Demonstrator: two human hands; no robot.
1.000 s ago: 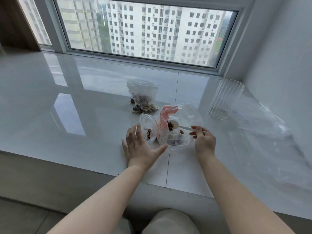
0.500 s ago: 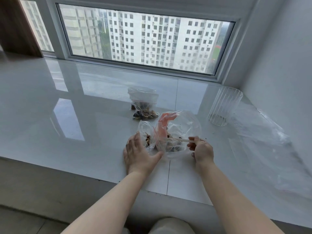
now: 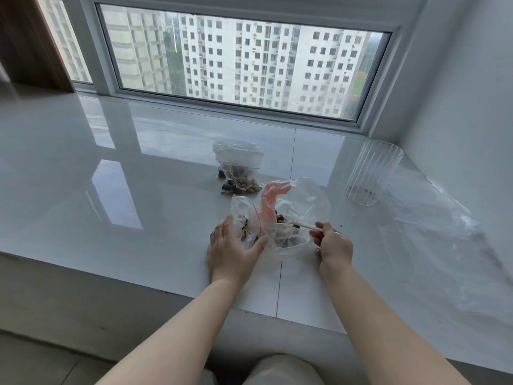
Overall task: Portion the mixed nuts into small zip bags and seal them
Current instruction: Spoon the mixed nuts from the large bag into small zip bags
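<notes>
Head view. The right hand [image 3: 334, 245] has its grip closed on the handle of a white spoon [image 3: 304, 225], pinched between thumb and fingertips; the spoon's bowl reaches left into the large clear bag [image 3: 305, 201], which holds mixed nuts [image 3: 286, 237] at its bottom and has a pink strip at its mouth. The left hand [image 3: 231, 245] lies with fingers nearly straight against the left side of a small zip bag [image 3: 245, 218], thumb pressing its near edge; this bag stands open, touching the large bag, with some nuts inside. Farther off on the white bench [image 3: 138, 190], a filled zip bag [image 3: 238, 169] lies apart from both. A ribbed clear glass [image 3: 372, 173] stands at far right, beside a sheet of clear plastic [image 3: 433, 218].
</notes>
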